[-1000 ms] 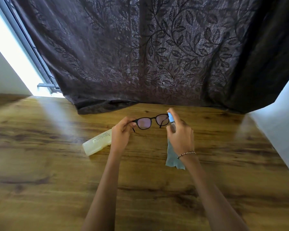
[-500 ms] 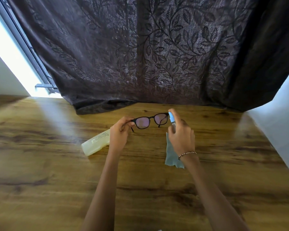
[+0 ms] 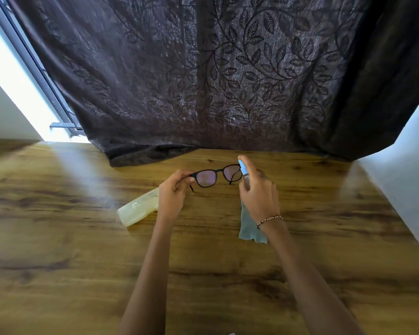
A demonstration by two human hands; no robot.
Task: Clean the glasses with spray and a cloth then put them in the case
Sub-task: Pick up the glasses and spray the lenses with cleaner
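We have the glasses held up just above the wooden surface, pinched at one temple hinge by our left hand, fingers closed on the frame; the far temple hangs folded partway behind the right lens. Our right hand is wrapped tight around the spray bottle, forefinger on top of its blue head, nozzle just beside the right lens and aimed across it. The cloth hangs below that same hand, seemingly trapped against the bottle by the lower fingers, though we cannot tell whether its bottom edge rests on the surface. The case lies closed on the surface, just left of our left wrist. Step in hand looks like spraying: to do it well we keep the nozzle a little off the lens so the mist spreads, give one short press per lens, tilt the frame so both lenses get wet, and keep the pinch on the frame only, never on glass. The hinge hold is thin, so we stay gentle with the press. Count: one pair of glasses, two lenses, one spray bottle, one cloth, one case, one beaded bracelet on the right wrist, one dark leaf-patterned curtain behind
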